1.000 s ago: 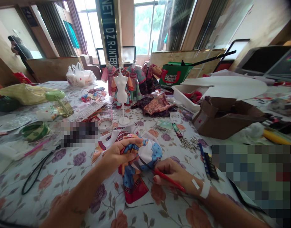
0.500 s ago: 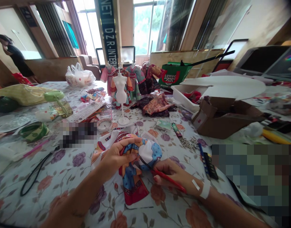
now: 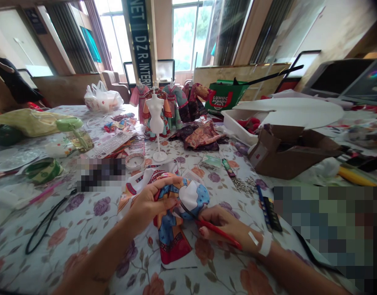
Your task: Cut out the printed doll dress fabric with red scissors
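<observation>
Patterned fabric (image 3: 171,229) in blue, red, orange and white lies bunched on the table before me. My left hand (image 3: 157,196) is closed on it, thumb on top and fingers over the far side. In my right hand (image 3: 217,223) is a pair of scissors (image 3: 223,235) with red handles. Their dark blades point left and up, touching the cloth close to my left thumb; the tips are partly hidden in the folds. White tape is stuck round my right wrist. Just beyond the fabric stands a small white dress form (image 3: 157,119).
Several small dressed forms (image 3: 172,102) stand at the back. Folded dark red cloth (image 3: 203,137), a cardboard box (image 3: 286,153) and a white tray (image 3: 237,127) lie right of centre. At left are a green-lidded bottle (image 3: 74,135) and green tape (image 3: 42,170).
Both hands, the scissors and the fabric look almost unmoved. The person in dark clothes at the far left has shifted towards the left edge.
</observation>
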Motion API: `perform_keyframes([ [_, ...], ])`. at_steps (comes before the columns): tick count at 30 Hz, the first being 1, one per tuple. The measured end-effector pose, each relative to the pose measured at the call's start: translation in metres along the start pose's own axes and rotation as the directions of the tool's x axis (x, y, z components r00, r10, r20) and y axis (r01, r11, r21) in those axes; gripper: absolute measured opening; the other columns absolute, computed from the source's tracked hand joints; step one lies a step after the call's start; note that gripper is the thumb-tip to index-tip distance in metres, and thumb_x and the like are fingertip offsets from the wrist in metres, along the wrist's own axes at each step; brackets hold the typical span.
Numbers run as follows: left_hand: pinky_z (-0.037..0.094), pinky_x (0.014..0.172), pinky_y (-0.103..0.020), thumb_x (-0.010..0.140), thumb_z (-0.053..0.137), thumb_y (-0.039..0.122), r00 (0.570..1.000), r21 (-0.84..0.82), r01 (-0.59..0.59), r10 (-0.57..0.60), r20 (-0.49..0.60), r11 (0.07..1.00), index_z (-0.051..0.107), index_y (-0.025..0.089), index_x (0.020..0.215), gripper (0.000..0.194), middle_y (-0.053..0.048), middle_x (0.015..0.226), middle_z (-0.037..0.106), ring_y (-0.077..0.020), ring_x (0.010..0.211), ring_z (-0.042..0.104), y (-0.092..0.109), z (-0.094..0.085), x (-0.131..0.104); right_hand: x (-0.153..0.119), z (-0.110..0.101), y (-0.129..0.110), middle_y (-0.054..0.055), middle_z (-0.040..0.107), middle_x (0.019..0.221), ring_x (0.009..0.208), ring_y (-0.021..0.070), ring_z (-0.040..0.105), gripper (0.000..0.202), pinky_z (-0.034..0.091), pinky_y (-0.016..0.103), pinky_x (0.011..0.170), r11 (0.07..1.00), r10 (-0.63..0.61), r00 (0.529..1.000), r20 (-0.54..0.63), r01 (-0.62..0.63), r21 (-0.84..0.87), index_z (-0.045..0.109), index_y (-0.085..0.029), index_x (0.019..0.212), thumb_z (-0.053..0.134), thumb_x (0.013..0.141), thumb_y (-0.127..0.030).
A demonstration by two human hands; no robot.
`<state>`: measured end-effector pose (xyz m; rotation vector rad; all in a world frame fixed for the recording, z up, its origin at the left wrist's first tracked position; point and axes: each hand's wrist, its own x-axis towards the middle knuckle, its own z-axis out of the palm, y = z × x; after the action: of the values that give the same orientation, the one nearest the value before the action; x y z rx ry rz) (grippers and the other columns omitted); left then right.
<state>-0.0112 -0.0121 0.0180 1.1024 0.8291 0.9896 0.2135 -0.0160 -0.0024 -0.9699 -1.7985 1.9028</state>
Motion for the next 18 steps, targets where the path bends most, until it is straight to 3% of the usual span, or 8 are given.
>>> perform_keyframes([
  [12,0.049,0.068,-0.021,0.071,0.074,0.022,0.998,0.03,0.039,-0.04,0.044,0.999,0.062,0.024,0.118,0.048,-0.003,0.094,0.067,-0.0126,0.074,0.061,-0.001,0.005,-0.002,0.001,-0.001,0.007,-0.007,0.037,0.049,0.044,0.0055,0.031,0.046,0.018,0.02,0.042,0.999,-0.034,0.999,0.007,0.034,0.026,0.041,-0.017,0.059,0.062,0.077,-0.054],
  [18,0.049,0.08,-0.024,0.074,0.071,0.023,0.999,0.178,-0.045,0.043,0.018,0.983,0.061,0.025,0.12,0.047,-0.004,0.112,0.066,-0.018,0.094,0.062,-0.001,0.01,-0.003,0.003,-0.002,0.012,-0.008,0.03,0.051,0.047,0.0046,0.023,0.049,0.014,0.021,0.042,0.997,-0.059,0.998,-0.007,0.059,0.047,0.036,-0.018,0.057,0.064,0.076,-0.053],
])
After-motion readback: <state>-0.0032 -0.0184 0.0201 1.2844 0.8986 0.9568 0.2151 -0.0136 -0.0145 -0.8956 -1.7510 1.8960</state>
